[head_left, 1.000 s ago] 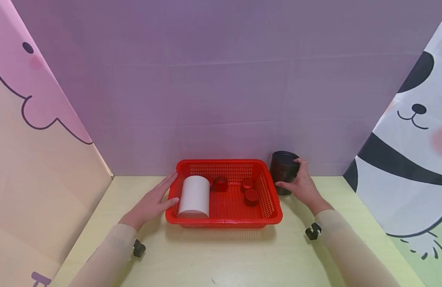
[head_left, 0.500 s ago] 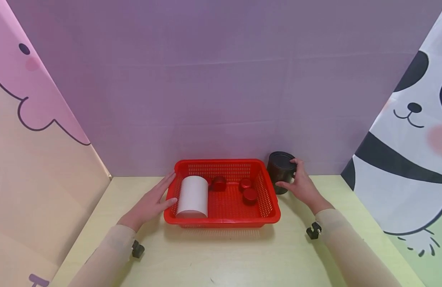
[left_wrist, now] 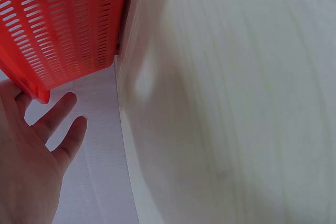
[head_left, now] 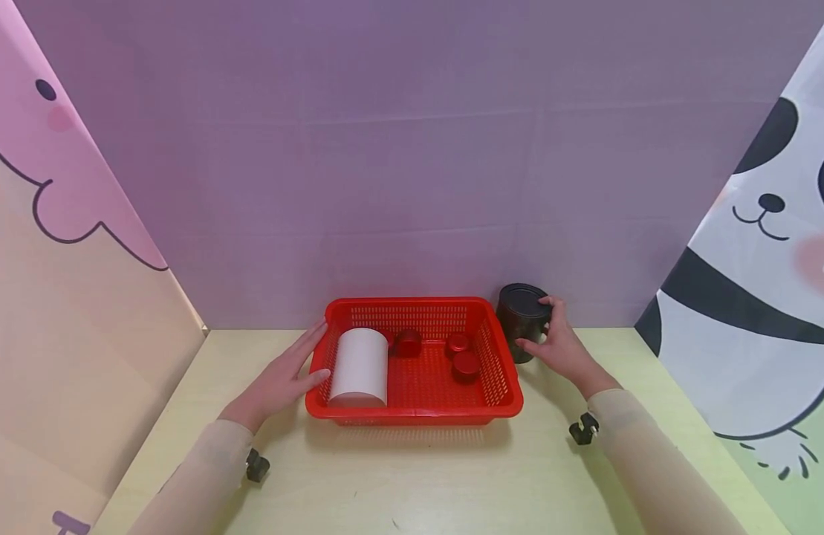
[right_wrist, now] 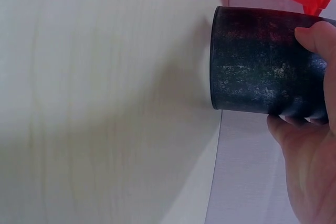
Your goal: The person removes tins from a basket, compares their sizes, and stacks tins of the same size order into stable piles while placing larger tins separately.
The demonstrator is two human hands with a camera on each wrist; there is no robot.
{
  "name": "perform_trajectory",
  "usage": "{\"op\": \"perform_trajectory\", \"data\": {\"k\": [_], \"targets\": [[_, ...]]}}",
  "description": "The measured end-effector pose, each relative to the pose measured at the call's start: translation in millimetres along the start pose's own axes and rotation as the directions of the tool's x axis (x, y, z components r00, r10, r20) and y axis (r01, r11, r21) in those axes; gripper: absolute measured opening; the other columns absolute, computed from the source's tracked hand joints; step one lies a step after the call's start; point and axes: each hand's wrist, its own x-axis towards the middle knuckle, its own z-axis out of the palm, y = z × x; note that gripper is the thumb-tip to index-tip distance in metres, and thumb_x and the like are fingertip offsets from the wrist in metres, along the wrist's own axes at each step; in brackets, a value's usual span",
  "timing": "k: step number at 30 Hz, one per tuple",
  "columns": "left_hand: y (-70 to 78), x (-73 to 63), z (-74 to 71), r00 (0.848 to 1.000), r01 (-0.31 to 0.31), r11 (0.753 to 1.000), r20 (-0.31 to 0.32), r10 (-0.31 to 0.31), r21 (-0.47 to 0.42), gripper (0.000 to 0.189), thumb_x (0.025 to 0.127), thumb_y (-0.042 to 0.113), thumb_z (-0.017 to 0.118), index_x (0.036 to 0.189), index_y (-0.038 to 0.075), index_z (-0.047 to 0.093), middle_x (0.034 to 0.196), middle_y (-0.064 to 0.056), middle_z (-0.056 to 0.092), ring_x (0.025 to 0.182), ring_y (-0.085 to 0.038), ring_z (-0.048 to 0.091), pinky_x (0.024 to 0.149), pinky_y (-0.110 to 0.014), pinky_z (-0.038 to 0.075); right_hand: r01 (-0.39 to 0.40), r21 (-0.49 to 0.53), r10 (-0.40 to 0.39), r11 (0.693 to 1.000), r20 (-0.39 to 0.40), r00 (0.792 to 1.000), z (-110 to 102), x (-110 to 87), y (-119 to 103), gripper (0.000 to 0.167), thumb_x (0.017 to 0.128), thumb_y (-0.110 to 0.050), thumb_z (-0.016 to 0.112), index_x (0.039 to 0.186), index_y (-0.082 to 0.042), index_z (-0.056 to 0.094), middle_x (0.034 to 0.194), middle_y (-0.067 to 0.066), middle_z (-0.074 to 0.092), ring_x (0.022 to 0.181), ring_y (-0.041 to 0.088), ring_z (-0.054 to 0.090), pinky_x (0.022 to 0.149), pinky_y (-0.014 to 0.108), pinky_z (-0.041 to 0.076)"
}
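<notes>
A red perforated plastic basket [head_left: 414, 412] sits on the table. My left hand [head_left: 278, 383] lies along its left rim with fingers extended; in the left wrist view the hand [left_wrist: 34, 150] has its fingers spread by the basket's corner [left_wrist: 68, 30]. Just right of the basket stands a black cylindrical can [head_left: 521, 319] with a flat top. My right hand [head_left: 562, 345] grips it from the right, thumb in front. In the right wrist view, the can [right_wrist: 262, 61] has a worn, mottled side, and fingers [right_wrist: 315, 40] curl round its upper part.
Inside the basket, a white cylinder [head_left: 361, 364] lies at the left. Several small red round pieces, including one at the right [head_left: 465, 365], lie in it too. A purple cloth backdrop [head_left: 412, 186] rises behind the table [head_left: 412, 475]. Printed panels flank both sides.
The view has shifted slightly. The can and my right hand have edged a little left, closer to the basket. My left hand stays at the basket's rim.
</notes>
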Motion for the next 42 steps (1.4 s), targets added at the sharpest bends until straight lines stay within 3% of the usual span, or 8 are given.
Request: {"op": "perform_trajectory", "data": {"k": [13,29,34,42], "targets": [[3.1,-0.6,0.1,1.000,0.018,1.000,0.004,-0.018,-0.004,0.100,0.102,0.063,0.069,0.180,0.031,0.015,0.186,-0.001,0.016,0.168,-0.034,0.022,0.117,-0.069,0.046,0.059,0.079,-0.060,0.995,0.001,0.998,-1,0.9,5,0.098,0.092,-0.002,0.090,0.158,-0.002,0.017,0.160,0.034,0.042,0.154,0.062,0.034,0.117,0.079,0.035],[3.1,-1.2,0.4,1.000,0.026,1.000,0.004,-0.026,-0.010,0.101,0.101,0.063,0.070,0.180,0.033,0.014,0.186,0.000,0.015,0.168,-0.033,0.021,0.115,-0.068,0.048,0.059,0.162,-0.049,0.985,-0.065,0.997,-4,1.0,2,0.101,0.091,-0.008,0.093,0.167,-0.005,0.026,0.166,0.027,0.044,0.156,0.056,0.038,0.120,0.072,0.038],[2.8,-1.4,0.1,1.000,0.023,1.000,0.008,-0.023,-0.015,0.100,0.102,0.063,0.069,0.180,0.034,0.013,0.186,0.000,0.015,0.168,-0.034,0.022,0.115,-0.068,0.049,0.062,0.128,-0.048,0.990,-0.108,0.993,-9,1.0,-4,0.100,0.092,-0.012,0.093,0.168,-0.001,0.028,0.167,0.026,0.043,0.155,0.051,0.039,0.121,0.072,0.038],[2.6,-1.4,-0.7,0.999,0.041,0.999,0.017,-0.040,-0.023,0.100,0.101,0.063,0.070,0.179,0.037,0.012,0.186,0.003,0.015,0.169,-0.031,0.021,0.115,-0.066,0.050,0.080,0.009,-0.077,0.997,-0.207,0.975,-14,1.8,-20,0.073,0.096,-0.021,0.090,0.155,-0.001,0.050,0.162,0.025,0.043,0.151,0.052,0.039,0.122,0.075,0.034]]}}
